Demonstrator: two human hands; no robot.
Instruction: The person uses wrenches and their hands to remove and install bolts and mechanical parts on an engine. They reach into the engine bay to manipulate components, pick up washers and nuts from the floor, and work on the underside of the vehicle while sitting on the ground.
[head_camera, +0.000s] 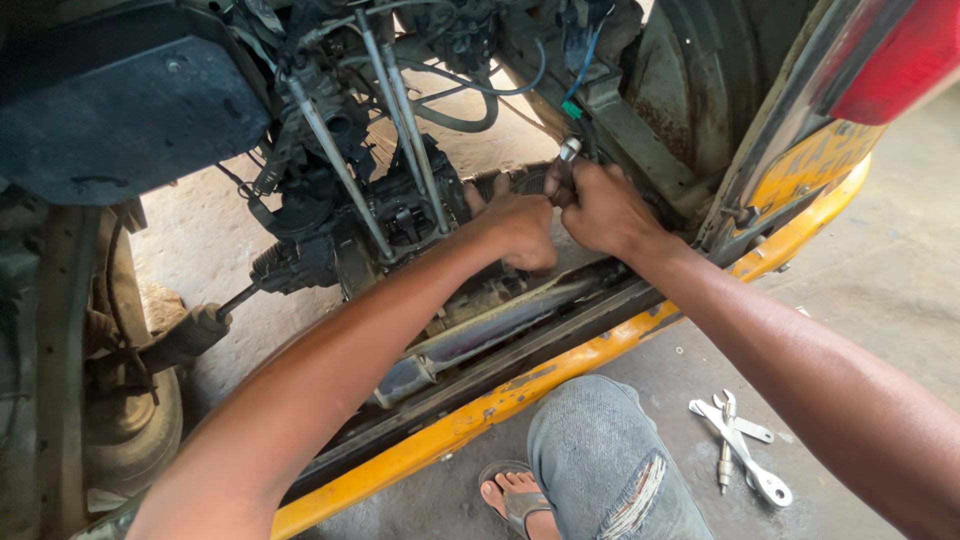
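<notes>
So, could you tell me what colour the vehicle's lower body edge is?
Yellow metal body edge, head view.

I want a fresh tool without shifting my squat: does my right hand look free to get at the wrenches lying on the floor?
Probably not straight away. The right hand is up inside the engine bay, closed on a metal tool beside the left hand. The wrenches lie on bare concrete floor under the right forearm, unobstructed, so letting go first should allow it.

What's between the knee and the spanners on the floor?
Bare concrete floor only. In the head view, nothing lies between the jeans-clad knee and the spanners.
</notes>
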